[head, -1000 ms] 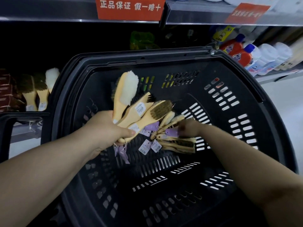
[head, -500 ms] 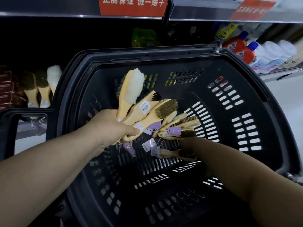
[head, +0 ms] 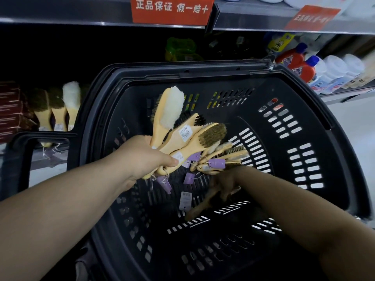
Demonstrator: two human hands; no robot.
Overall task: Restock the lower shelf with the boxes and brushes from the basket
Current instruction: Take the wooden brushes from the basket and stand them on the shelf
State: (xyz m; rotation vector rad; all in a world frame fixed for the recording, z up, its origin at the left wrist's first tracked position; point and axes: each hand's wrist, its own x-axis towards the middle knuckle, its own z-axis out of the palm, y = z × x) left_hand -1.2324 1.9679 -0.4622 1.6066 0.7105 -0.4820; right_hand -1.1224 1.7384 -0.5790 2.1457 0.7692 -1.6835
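The basket (head: 203,73) looks nearly empty. On the lower shelf (head: 48,158), at left, boxes (head: 10,110) and three brushes (head: 58,110) already stand. The left hand (head: 146,159), fingers curled tight, grips a bunch (head: 182,134) of brushes over the basket, not yet shelved. The right hand (head: 225,183) reaches a blurred loose brush (head: 203,205) on the basket floor; whether its fingers have closed, I cannot tell

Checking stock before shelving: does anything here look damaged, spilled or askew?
Nothing looks damaged or spilled. The left hand grips a splayed bunch of brushes, price tags dangling; the right hand reaches into the basket, too dark to judge.
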